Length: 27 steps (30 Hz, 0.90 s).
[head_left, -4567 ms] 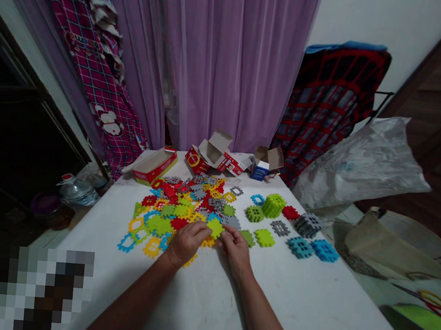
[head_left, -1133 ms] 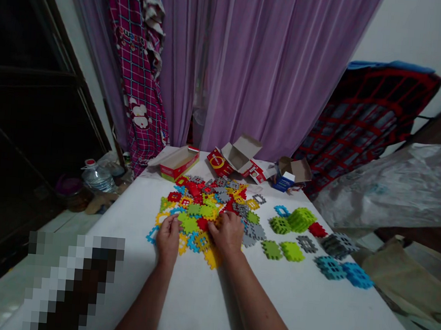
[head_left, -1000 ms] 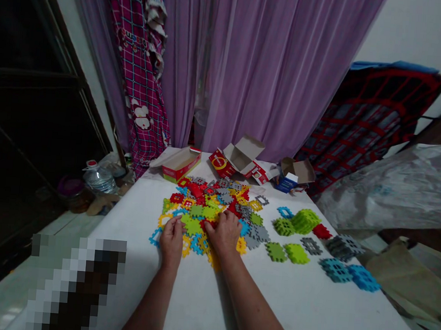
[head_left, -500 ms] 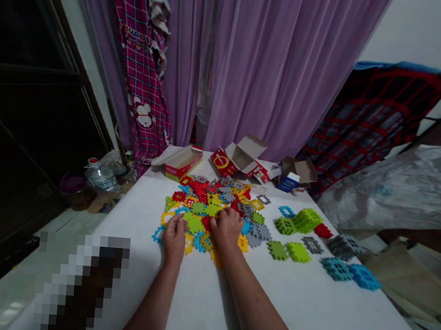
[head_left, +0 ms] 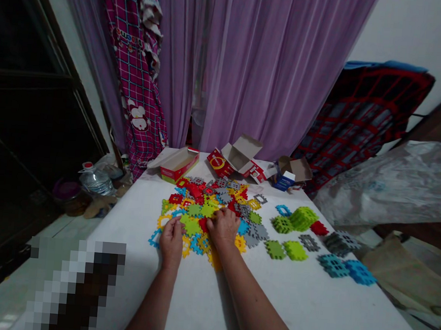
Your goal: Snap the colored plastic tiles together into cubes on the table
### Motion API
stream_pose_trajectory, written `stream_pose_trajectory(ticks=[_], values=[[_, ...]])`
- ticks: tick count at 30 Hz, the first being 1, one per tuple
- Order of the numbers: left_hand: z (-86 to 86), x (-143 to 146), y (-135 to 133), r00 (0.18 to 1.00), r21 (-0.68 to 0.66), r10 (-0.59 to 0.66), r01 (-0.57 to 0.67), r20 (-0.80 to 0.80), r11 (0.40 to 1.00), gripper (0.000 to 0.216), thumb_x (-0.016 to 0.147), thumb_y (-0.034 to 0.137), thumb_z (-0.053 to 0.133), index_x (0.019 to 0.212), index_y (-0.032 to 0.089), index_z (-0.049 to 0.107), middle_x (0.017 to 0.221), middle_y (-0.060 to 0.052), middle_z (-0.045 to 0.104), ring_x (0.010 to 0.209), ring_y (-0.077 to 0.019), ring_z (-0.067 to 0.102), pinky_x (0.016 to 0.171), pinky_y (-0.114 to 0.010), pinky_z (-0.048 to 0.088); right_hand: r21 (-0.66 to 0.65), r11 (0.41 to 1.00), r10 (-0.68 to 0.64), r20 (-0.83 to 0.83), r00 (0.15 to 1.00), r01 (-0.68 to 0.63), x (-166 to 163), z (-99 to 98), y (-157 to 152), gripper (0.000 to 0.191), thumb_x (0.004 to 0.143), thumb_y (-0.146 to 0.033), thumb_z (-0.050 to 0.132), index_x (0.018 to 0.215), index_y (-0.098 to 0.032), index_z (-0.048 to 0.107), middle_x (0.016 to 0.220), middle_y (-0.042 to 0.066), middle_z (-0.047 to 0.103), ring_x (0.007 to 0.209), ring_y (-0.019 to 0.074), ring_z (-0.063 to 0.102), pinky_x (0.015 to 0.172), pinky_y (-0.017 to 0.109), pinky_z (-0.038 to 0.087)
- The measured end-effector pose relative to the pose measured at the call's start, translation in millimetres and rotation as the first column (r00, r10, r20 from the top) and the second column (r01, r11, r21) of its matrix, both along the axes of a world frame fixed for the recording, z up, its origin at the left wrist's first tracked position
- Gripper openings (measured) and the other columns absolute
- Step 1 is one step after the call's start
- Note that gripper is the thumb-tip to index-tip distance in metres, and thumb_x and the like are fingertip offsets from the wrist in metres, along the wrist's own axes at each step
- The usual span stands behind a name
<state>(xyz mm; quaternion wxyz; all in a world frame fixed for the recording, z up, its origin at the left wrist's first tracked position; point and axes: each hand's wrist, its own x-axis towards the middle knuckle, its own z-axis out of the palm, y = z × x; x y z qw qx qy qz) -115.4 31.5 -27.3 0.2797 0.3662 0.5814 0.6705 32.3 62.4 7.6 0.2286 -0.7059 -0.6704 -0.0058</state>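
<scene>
1. Left hand (head_left: 172,237), just below the frame's centre, left side: fingers curled, thumb close to the fingertips, at the near left edge of the pile (head_left: 192,226). Whether it pinches a tile, I cannot tell.
2. Right hand (head_left: 224,229), close to the frame's centre: palm down, half closed, fingers bent over the pile. Its own back covers what lies beneath, so I cannot tell if it has hold of anything.
3. Left over: the pile, in the middle of the frame, with yellow, red, grey, blue and green tiles overlapping in no clear order. It looks like the larger share, so I judge the work to be in its early part.
4. Done, it seems: groups of 1 colour each, right of centre. Tallest is the lime stack (head_left: 302,218); the olive stack (head_left: 282,224) sits at its left. The grey stack (head_left: 342,243), teal stack (head_left: 333,265) and blue stack (head_left: 360,272) lie farther right.
5. Barely begun, I judge: the red tile (head_left: 319,227) and blue frame (head_left: 287,212), near the lime stack, and the grey frame (head_left: 303,239) below it.
6. Along the table's (head_left: 194,300) far edge, upper middle of the frame, 3 boxes (head_left: 179,168) lie open.
</scene>
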Motion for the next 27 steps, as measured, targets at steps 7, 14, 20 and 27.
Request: stream_pose_trajectory(ticks=[7, 14, 20, 27], values=[[0.2, 0, 0, 1.000, 0.005, -0.005, 0.005, 0.009, 1.000, 0.036, 0.079, 0.047, 0.057, 0.095, 0.017, 0.068, 0.070, -0.002, 0.066, 0.056, -0.0131, 0.062, 0.051, -0.023, 0.048, -0.024, 1.000, 0.008, -0.027, 1.000, -0.009, -1, -2.1, 3, 0.023, 0.080, -0.035, 0.065, 0.098, -0.023, 0.072, 0.113, 0.009, 0.062, 0.105, 0.0247, 0.048, 0.087, 0.037, 0.029], [-1.6, 0, 1, 1.000, 0.006, 0.007, -0.007, 0.017, 1.000, 0.037, 0.078, 0.048, 0.057, 0.095, 0.016, 0.067, 0.069, -0.002, 0.066, 0.055, -0.0128, 0.061, 0.050, -0.023, 0.047, 0.026, 0.999, 0.036, -0.089, 0.995, -0.034, 0, -4.2, 4, 0.019, 0.079, -0.031, 0.065, 0.093, -0.019, 0.071, 0.113, 0.008, 0.063, 0.105, 0.0236, 0.049, 0.089, 0.036, 0.029], [-2.3, -2, 3, 1.000, -0.004, 0.001, -0.001, 0.028, 1.000, 0.037, 0.076, 0.047, 0.058, 0.094, 0.017, 0.067, 0.070, -0.001, 0.066, 0.055, -0.0127, 0.062, 0.047, -0.022, 0.046, 0.205, 0.977, -0.013, -0.201, 0.980, 0.055, 45, -15.3, -26, 0.018, 0.080, -0.030, 0.061, 0.092, -0.021, 0.069, 0.113, 0.007, 0.063, 0.106, 0.0232, 0.051, 0.090, 0.035, 0.030], [3.9, -4, 1, 0.999, -0.057, -0.019, 0.021, 0.034, 0.998, 0.037, 0.074, 0.046, 0.057, 0.096, 0.018, 0.066, 0.073, -0.001, 0.065, 0.059, -0.0125, 0.062, 0.046, -0.020, 0.044, 0.286, 0.904, -0.251, -0.247, 0.936, 0.318, 150, -36.3, -97, 0.025, 0.080, -0.040, 0.053, 0.088, -0.020, 0.066, 0.103, 0.010, 0.065, 0.099, 0.0253, 0.054, 0.083, 0.036, 0.035]])
